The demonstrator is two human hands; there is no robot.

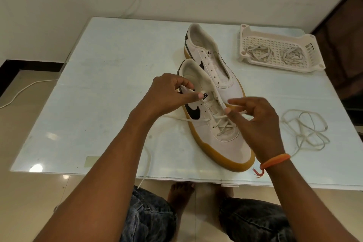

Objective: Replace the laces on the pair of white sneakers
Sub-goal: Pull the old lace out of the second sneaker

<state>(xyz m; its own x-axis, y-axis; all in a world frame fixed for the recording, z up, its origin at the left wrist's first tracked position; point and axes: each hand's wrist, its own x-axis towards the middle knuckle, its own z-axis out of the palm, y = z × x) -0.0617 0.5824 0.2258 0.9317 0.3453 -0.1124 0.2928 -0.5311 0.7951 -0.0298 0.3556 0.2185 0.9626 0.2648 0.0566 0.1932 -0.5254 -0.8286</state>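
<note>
At desk centre, the left hand (167, 92) pinches the near sneaker (214, 124)'s tongue while the right hand (255, 120) pinches its lace (198, 119) mid-lacing; next, likely threading the upper eyelets toward twelve o'clock.

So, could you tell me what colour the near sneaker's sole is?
Gum tan, on the near sneaker's sole, head view.

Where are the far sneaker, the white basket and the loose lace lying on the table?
far sneaker (225, 82), head view, on its white toe area.
white basket (275, 44), head view, on its bare lattice floor.
loose lace (303, 130), head view, on the middle of its tangle.
</note>
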